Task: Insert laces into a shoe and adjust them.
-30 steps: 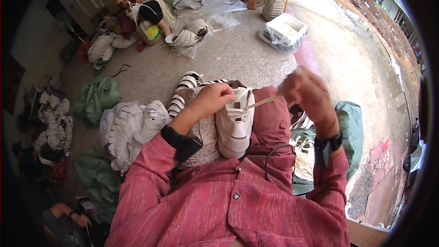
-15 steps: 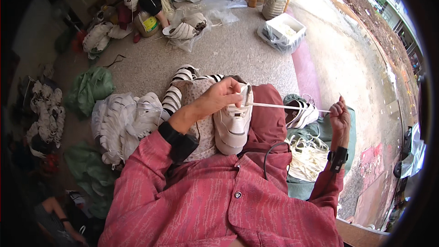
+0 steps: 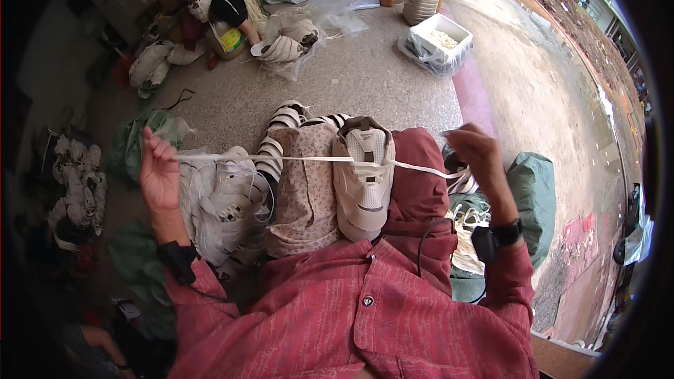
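A white and beige sneaker (image 3: 365,193) rests between my thighs, its tongue and dark collar facing away from me. A flat white shoelace (image 3: 302,159) comes out of both sides of its upper. My left hand (image 3: 160,175), raised far to the left, pinches one end and draws that half straight across my lap. My right hand (image 3: 481,151) is closed at the right, with the other half sagging toward it. Motion blurs its fingers, and where they grip the lace is partly hidden.
Several strappy white shoes (image 3: 225,196) are piled at my left. Loose white laces (image 3: 469,235) lie on green cloth (image 3: 530,196) at my right. Ahead stands a white foam box (image 3: 439,38) in plastic. Another person (image 3: 217,0) sits at the far left, handling a shoe.
My left hand has left the shoe and swung far left, pulling lace out. My right hand has come inward and up a little; its half of the lace has gone from taut to slack.
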Tool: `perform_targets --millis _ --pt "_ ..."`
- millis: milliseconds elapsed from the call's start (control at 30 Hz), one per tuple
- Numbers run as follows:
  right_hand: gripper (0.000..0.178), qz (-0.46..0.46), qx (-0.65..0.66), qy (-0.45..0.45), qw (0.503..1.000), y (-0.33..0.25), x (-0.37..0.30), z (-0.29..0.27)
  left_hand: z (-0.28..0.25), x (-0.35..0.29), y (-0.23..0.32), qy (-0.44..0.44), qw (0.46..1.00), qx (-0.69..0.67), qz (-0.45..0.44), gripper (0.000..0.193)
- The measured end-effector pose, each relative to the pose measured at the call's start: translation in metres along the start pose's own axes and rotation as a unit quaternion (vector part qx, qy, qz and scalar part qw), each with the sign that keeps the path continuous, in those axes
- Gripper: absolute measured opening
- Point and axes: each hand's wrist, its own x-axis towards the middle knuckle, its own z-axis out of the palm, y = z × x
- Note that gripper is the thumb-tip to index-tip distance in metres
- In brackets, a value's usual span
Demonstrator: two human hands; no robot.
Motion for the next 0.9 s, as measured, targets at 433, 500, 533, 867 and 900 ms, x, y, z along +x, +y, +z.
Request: perform_targets --millis 433,500,533,867,900 --pt "0.003 -0.228 -0.322 -0.089 0.915 -0.032 0.018 0.104 0.035 -0.003 -0.099 -0.013 0.955 0.287 -0.078 0.016" --pt "0.003 -0.219 -0.277 -0.121 0.928 -0.034 0.022 0.104 0.055 -0.004 -0.130 -0.015 0.922 0.336 -0.193 0.016" --pt "0.003 -0.220 -0.279 -0.127 0.926 -0.030 0.022 0.105 0.059 -0.003 -0.147 -0.044 0.897 0.373 -0.232 0.015" --pt "0.010 -0.113 -0.168 -0.104 0.974 -0.021 0.011 0.113 0.062 -0.009 -0.261 -0.267 0.571 0.776 -0.023 0.016" --pt "0.012 -0.155 -0.197 -0.112 0.962 -0.024 0.010 0.110 0.063 -0.009 -0.261 -0.269 0.570 0.776 -0.025 0.016"
